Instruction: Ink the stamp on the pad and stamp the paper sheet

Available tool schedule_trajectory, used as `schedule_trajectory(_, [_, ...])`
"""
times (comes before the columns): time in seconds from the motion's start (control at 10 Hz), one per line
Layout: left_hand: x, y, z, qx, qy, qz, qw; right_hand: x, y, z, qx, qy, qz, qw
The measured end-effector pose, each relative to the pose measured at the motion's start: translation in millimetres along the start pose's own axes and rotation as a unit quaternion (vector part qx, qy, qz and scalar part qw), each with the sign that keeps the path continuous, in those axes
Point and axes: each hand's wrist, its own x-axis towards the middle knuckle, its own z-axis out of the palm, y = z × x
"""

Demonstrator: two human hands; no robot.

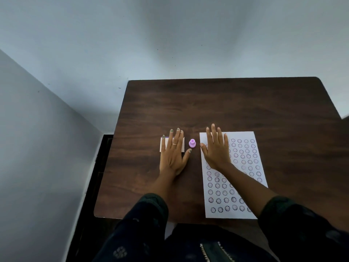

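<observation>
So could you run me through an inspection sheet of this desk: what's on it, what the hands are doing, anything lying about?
Surface: dark wood table, far half bare.
Stamp: small pink stamp standing upright between the two hands, not held.
Ink pad: white case with a purple edge, mostly hidden under the left hand; whether it is open cannot be told.
Paper sheet: white sheet on the right, already filled with rows of round stamp marks.
Clutter: nothing seen.
Hands: left hand flat, fingers spread, over the ink pad; right hand flat on the sheet's upper left corner. Neither grips anything.
Cables: nothing seen.
Surroundings: pale walls meeting at a corner; dark floor strip left of the table.
</observation>
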Motion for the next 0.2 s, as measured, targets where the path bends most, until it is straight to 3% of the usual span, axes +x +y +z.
schedule_trajectory(0.2, [23.2,16.3,-13.5,0.000,0.034,0.006,0.999,8.7,1.8,-14.0,0.005,0.043,0.002,0.999])
